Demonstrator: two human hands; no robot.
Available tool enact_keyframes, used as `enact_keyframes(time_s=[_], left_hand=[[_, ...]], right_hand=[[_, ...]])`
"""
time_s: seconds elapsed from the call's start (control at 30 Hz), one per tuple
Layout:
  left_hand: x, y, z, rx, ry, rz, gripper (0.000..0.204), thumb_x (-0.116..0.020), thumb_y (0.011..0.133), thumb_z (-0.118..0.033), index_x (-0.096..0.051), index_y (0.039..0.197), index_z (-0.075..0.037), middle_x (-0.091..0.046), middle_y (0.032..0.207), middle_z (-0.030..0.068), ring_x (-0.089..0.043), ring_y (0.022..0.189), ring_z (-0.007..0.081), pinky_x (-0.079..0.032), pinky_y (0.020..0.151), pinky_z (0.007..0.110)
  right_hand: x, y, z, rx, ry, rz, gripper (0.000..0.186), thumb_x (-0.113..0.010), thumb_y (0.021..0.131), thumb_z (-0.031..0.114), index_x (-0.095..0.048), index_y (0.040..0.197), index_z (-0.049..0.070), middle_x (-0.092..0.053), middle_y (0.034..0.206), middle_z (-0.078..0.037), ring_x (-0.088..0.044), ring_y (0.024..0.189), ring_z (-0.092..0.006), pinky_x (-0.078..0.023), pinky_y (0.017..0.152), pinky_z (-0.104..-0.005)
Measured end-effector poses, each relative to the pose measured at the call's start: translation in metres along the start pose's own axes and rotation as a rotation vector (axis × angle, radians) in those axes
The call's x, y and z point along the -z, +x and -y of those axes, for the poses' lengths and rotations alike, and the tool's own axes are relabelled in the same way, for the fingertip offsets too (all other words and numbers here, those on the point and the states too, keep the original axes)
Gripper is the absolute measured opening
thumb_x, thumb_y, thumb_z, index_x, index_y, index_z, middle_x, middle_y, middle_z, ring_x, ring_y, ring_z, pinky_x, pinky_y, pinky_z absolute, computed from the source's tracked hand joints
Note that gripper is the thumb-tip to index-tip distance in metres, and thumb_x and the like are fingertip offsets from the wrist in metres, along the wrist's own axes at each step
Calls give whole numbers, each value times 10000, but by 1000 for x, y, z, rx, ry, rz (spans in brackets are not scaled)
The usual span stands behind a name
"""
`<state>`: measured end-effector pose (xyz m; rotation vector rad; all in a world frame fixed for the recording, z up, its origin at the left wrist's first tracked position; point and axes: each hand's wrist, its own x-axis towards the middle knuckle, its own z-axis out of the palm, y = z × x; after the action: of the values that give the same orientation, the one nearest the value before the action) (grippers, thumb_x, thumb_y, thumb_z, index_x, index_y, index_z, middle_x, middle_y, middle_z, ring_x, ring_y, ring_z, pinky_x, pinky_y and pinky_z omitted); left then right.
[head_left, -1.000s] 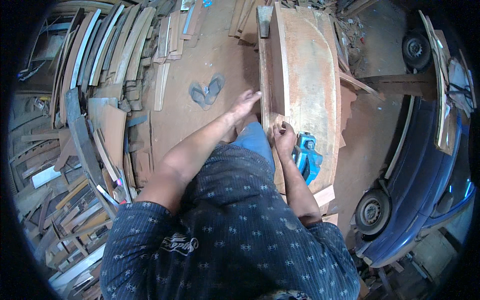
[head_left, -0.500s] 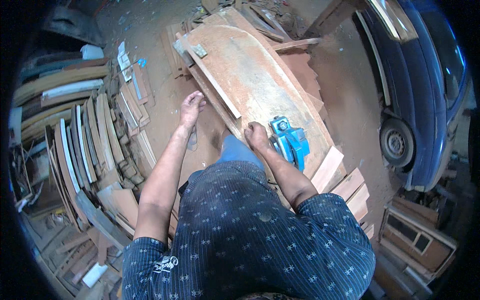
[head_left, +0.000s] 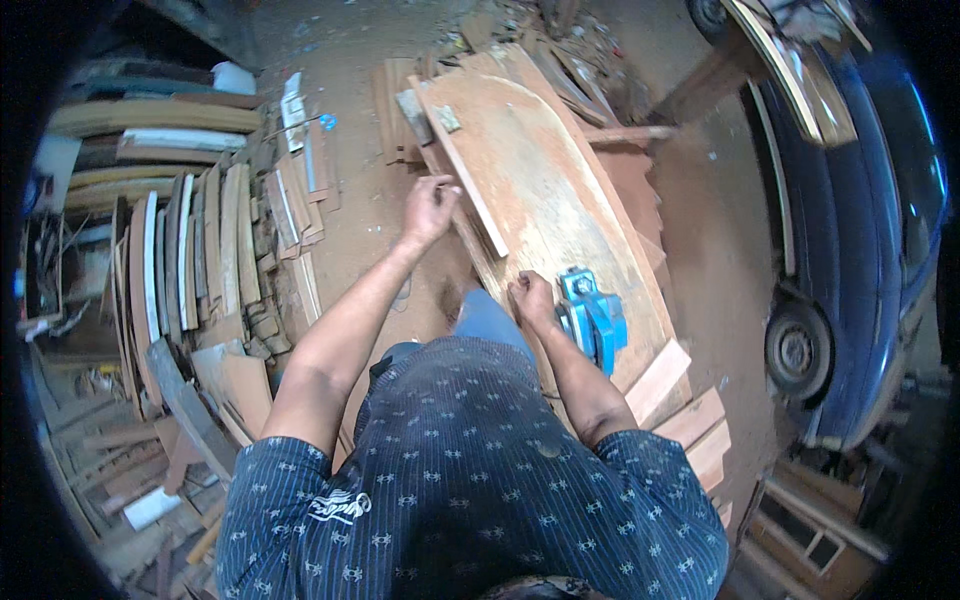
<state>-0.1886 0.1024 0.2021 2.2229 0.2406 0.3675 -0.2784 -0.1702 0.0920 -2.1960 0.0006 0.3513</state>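
A long, narrow wooden strip lies along the left edge of a dusty wooden workbench. Beside the strip's left side is my left hand, its fingers curled in; anything inside them is hidden. My right hand is closed at the bench's near left edge, just beyond the strip's near end, and I cannot see what it holds, if anything. To its right a blue power tool, by its shape an electric planer, rests on the bench. A small wood block sits near the strip's far end.
Stacked boards fill the floor at left. Pale planks jut out by the bench's near right corner. A dark blue car stands at right, with a wooden frame below it. Scrap wood is heaped beyond the bench.
The whole view has shifted, so the bench appears lower and further right. My left hand has moved forward and closer to the strip. My right hand stays near the bench edge.
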Motion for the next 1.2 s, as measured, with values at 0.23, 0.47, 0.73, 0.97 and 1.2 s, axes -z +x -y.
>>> enact_keyframes(time_s=[0.23, 0.47, 0.73, 0.97, 1.2], left_hand=[[3, 28, -23, -189, 287, 79, 419, -712, 896, -247, -642, 1241, -20, -619, 1300, 186, -563, 1221, 376, -458, 1047, 471], [5, 29, -18, -130, 415, 331, 535, -658, 943, -331, -580, 1380, -32, -554, 1449, 132, -472, 1369, 329, -415, 1107, 490], [35, 97, -22, -135, 392, 286, 564, -616, 950, -422, -617, 1348, -22, -580, 1409, 193, -544, 1309, 340, -463, 1080, 487], [88, 229, -16, -45, 321, 448, 521, -661, 907, -505, -741, 1198, -80, -728, 1226, 161, -681, 1152, 330, -521, 1010, 427], [117, 288, -41, 22, 442, 585, 576, -591, 931, -561, -735, 1249, -103, -702, 1288, 175, -664, 1190, 341, -502, 1037, 430]], right_hand=[[-31, 40, 17, 114, -39, -39, 455, -764, 812, 130, -671, 1243, 16, -703, 1083, -272, -700, 991, -402, -552, 839, -440], [-27, 46, 38, 112, 41, -43, 331, -739, 810, 125, -718, 1107, -20, -702, 926, -284, -699, 878, -451, -545, 782, -478], [29, 60, 110, 440, -98, -219, 215, -725, 831, 157, -738, 1006, 32, -692, 837, -182, -644, 818, -379, -515, 769, -478], [57, 95, 217, 454, -10, -279, 219, -744, 836, 153, -726, 993, 1, -661, 809, -191, -644, 765, -361, -514, 712, -457], [65, 127, 268, 571, -75, -385, 252, -775, 839, 216, -687, 806, -17, -601, 685, -180, -600, 637, -360, -462, 621, -460]])
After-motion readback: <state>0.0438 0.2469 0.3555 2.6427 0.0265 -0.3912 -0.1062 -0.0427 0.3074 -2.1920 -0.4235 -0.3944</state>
